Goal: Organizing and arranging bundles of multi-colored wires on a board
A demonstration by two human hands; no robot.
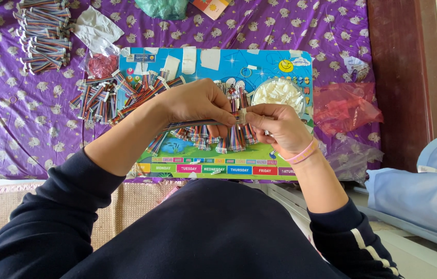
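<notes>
The left hand (pixel 198 103) is closed in a pinch on a thin, flat, multicoloured ribbon cable (pixel 192 124), which runs leftward under the palm; the right hand (pixel 275 124) is closed too, its thumb and forefinger nipping the cable's end where a small white plastic connector (pixel 241 118) sits; the two hands meet just above a colourful printed plastic board (pixel 213 155) lying on a purple patterned cloth (pixel 17 124).

The cable looks very light and limp along its length, so it would sag if held by one end only; its flat band seems to bend easily across the face but to resist twisting edgeways; the fine wire ends are likely delicate, so the firm grip belongs on the insulated band just behind the tip, as the left hand has it; the connector appears small, hard and smooth, easy to let slip, and best taken by its broad sides.

On the board, touching one another, lie loose bundles of similar striped cables (pixel 229 137); a clear round tub of white connectors (pixel 279 93) stands near the right hand; further cable bundles (pixel 43 33) lie well apart on the cloth.
</notes>
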